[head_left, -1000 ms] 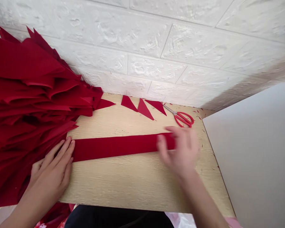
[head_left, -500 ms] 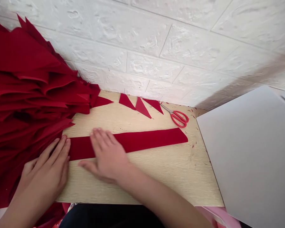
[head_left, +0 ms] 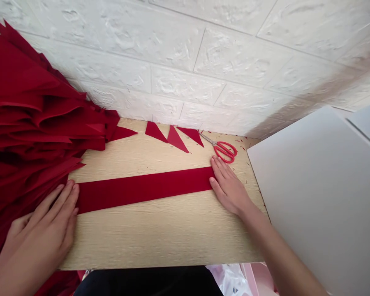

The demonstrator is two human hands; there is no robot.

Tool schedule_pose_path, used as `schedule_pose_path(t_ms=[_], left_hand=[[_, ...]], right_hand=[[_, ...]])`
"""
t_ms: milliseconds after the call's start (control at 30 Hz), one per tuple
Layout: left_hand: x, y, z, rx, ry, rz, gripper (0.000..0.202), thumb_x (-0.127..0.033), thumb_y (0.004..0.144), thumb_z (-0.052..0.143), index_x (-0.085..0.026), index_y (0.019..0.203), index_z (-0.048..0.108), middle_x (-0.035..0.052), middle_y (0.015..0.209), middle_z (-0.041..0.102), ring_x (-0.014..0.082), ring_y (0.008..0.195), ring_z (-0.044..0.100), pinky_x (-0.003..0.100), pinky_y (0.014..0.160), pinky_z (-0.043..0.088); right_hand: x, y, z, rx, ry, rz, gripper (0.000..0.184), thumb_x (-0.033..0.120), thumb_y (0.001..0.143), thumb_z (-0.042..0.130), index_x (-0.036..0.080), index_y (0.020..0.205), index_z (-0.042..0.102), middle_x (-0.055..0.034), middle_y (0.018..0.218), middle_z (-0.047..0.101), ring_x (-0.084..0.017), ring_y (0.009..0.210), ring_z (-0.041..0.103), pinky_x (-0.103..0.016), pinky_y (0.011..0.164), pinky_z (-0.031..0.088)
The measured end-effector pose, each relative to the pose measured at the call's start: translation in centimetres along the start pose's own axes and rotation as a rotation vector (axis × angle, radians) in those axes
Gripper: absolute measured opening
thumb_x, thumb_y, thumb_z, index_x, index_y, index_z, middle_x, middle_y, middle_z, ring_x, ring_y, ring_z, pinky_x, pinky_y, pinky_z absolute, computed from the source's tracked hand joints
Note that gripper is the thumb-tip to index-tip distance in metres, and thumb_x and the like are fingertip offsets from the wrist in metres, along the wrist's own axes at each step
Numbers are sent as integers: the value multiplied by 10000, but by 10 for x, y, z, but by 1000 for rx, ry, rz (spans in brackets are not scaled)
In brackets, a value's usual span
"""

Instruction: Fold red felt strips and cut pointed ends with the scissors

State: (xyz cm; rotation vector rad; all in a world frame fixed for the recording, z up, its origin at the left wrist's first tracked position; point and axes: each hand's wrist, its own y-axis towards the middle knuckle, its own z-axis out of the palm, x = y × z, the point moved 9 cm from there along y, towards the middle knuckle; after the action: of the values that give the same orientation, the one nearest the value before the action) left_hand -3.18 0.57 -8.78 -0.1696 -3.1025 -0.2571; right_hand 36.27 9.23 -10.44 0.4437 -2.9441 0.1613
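A long, flat strip of dark red fabric (head_left: 144, 187) lies across the pale wooden tabletop (head_left: 160, 234). My left hand (head_left: 46, 226) rests flat on its left end, beside a large heap of red fabric (head_left: 37, 119). At the far end of the strip, my right hand (head_left: 228, 185) lies with fingers stretched out, covering that end. Just above its fingertips is a pair of scissors (head_left: 225, 152) with red handles, its blades pointing up and left.
Several triangular red scraps (head_left: 177, 139) lie along the foot of the white brick-patterned wall (head_left: 172, 53). A grey-white panel (head_left: 314, 197) stands at the right edge of the table. Tiny red clippings are scattered near the scissors. Below the table edge is a pink container (head_left: 259, 277).
My right hand has slid rightward along the strip, from near its left part to its right end. My left hand stays on the left end. The view has shifted slightly.
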Motion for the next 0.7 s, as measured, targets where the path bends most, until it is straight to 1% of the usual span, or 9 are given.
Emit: schedule_pose_path(t_ms=[133, 267, 333, 367, 400, 467, 533, 600, 700], left_hand=[[-3, 0, -5, -36, 95, 54, 702, -260, 999, 262, -277, 1615, -74, 173, 1549, 479, 361, 1359, 523, 431, 766, 452], [-17, 6, -9, 13, 216, 178, 766, -214, 960, 262, -112, 1591, -160, 287, 1502, 485, 436, 1404, 451, 464, 754, 463], [-29, 19, -23, -25, 235, 165, 742, -176, 946, 259, -59, 1598, -76, 316, 1521, 441, 432, 1444, 401, 481, 812, 475], [-38, 28, -32, -59, 226, 159, 711, -158, 945, 257, -53, 1603, 8, 304, 1532, 434, 420, 1454, 391, 485, 845, 479], [-52, 38, -41, -96, 205, 176, 670, -150, 947, 263, -46, 1593, 117, 286, 1532, 444, 412, 1455, 391, 488, 876, 483], [-86, 62, -50, -82, 127, 224, 549, -127, 957, 275, -17, 1483, 387, 250, 1521, 476, 389, 1444, 409, 500, 993, 468], [-129, 85, -56, -69, -8, 325, 479, -164, 988, 272, -48, 1360, 550, 211, 1406, 598, 349, 1350, 519, 492, 1059, 455], [-171, 109, -43, 118, -113, 378, 424, -256, 1020, 332, -121, 1331, 585, 169, 1369, 627, 309, 1263, 583, 463, 1046, 480], [-227, 134, -24, 373, -214, 431, 368, -303, 1011, 423, -127, 1282, 601, 160, 1301, 650, 309, 1196, 606, 449, 995, 506]], right_hand=[[0, 0, -1, -31, -21, -4, 654, 438, 1070, 209, 118, 1639, 166, -115, 1679, 213, -257, 1562, 199, -510, 1271, 253], [3, 0, -1, -49, -30, -17, 664, 447, 1069, 211, 111, 1640, 153, -127, 1677, 209, -275, 1560, 191, -527, 1260, 272], [3, 0, -1, -53, -34, -11, 674, 456, 1069, 210, 87, 1632, 177, -139, 1673, 210, -281, 1561, 187, -533, 1260, 267], [3, 0, -1, -55, -36, -9, 676, 457, 1068, 217, 81, 1629, 187, -143, 1673, 210, -282, 1560, 186, -533, 1261, 264], [3, 0, -2, -57, -39, -8, 676, 455, 1068, 225, 77, 1627, 196, -144, 1672, 210, -283, 1560, 187, -530, 1262, 263], [3, 0, -2, -62, -44, -10, 670, 449, 1067, 239, 74, 1622, 212, -144, 1671, 215, -279, 1559, 193, -520, 1265, 264], [2, 0, -1, -76, -51, -14, 666, 446, 1066, 253, 78, 1620, 222, -141, 1670, 226, -276, 1557, 201, -510, 1265, 269], [2, 0, -1, -96, -53, -25, 667, 450, 1064, 266, 85, 1622, 223, -139, 1668, 236, -275, 1556, 207, -507, 1263, 276], [1, 0, 0, -122, -41, -44, 677, 458, 1059, 289, 91, 1624, 221, -143, 1664, 247, -279, 1554, 216, -511, 1259, 285]])
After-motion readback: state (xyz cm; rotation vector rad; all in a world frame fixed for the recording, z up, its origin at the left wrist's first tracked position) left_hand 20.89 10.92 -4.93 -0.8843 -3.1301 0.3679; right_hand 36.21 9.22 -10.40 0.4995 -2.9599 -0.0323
